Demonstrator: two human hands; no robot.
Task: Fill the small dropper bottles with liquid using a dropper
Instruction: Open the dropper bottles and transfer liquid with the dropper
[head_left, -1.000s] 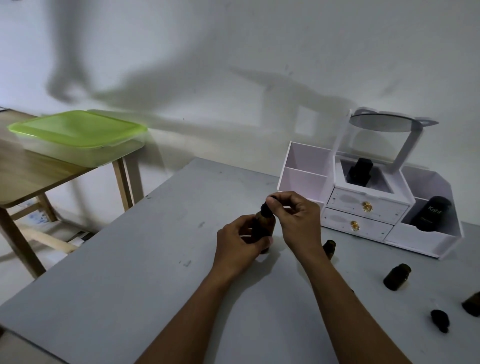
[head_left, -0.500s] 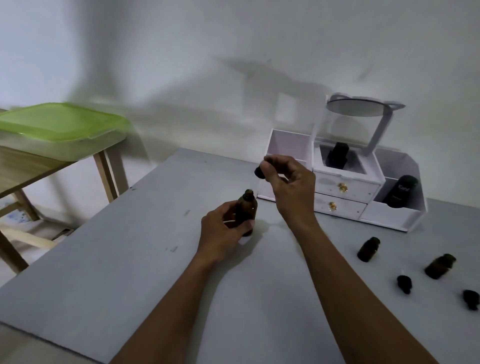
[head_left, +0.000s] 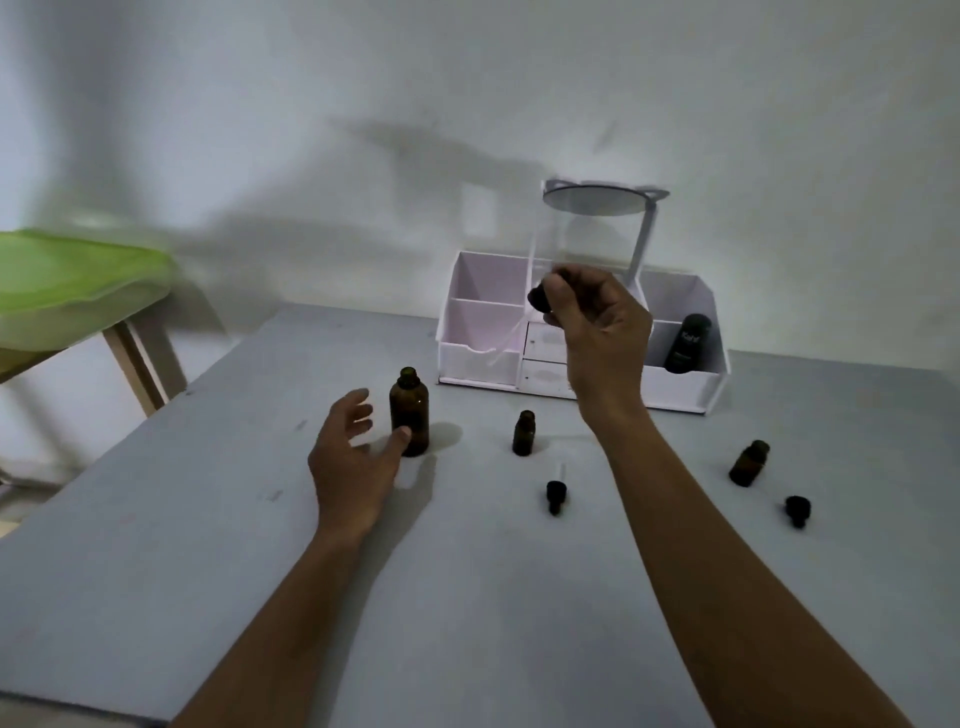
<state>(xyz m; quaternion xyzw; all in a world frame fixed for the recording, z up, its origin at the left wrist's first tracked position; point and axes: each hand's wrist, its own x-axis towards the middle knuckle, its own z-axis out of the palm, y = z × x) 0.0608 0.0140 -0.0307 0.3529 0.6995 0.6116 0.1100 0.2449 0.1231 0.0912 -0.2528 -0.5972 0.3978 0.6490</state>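
Observation:
A large amber bottle (head_left: 409, 418) stands uncapped on the grey table (head_left: 208, 519). My left hand (head_left: 353, 452) is open beside it, thumb tip touching its lower side. My right hand (head_left: 597, 322) is raised above the table, pinching the black bulb of a dropper (head_left: 537, 299); its clear glass tube slants down to the left. Two small amber bottles stand open: one in the middle (head_left: 523, 433), one at the right (head_left: 749, 463). A small black dropper cap lies in front of each, at the middle (head_left: 555, 496) and at the right (head_left: 797, 510).
A white desk organiser (head_left: 483, 338) with drawers and a round mirror (head_left: 597, 199) stands at the back of the table, a black bottle (head_left: 687, 343) in its right compartment. A wooden side table with a green-lidded box (head_left: 67, 280) is at the left.
My left hand set the large bottle down and let go of it. My right hand lifted the dropper clear of the bottle and moved it up and right. The camera view shifted.

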